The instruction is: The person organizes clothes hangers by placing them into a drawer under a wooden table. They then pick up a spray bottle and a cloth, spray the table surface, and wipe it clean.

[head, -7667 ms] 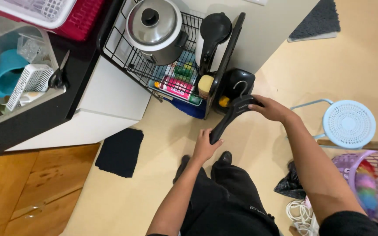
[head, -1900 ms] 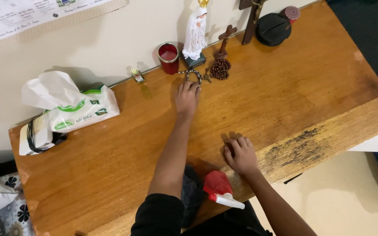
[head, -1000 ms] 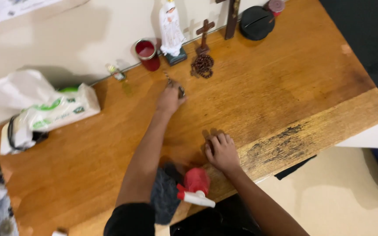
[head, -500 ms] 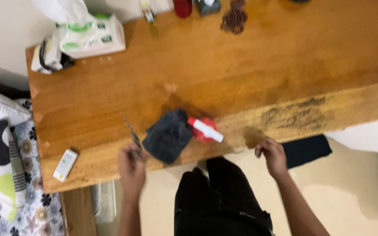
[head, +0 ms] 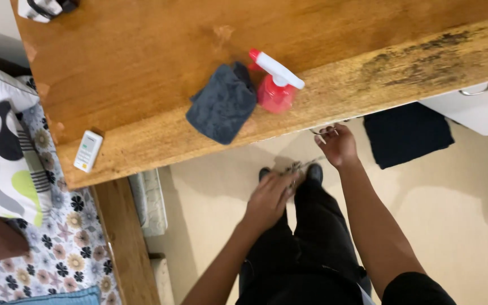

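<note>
I stand at the front edge of a wooden table (head: 142, 85). My left hand (head: 268, 196) is below the edge, over my dark trousers, with its fingers closed on one end of a thin metal chain (head: 300, 166). The chain looks like a key chain, but it is small and blurred. My right hand (head: 338, 145) is a little higher and to the right, just under the table edge, pinching the chain's other end, a small ring. The chain runs between the two hands.
A grey cloth (head: 223, 103) and a red spray bottle (head: 274, 86) with a white trigger lie near the table's front edge. A small white remote (head: 87, 151) sits at its left corner. A dark mat (head: 405, 133) and a white drawer (head: 475, 104) are on the right, patterned bedding (head: 12, 169) on the left.
My left hand has drawn back from the far side of the table with the metal chain. My right hand left the table edge and took the chain's other end. The view dropped toward the floor.
</note>
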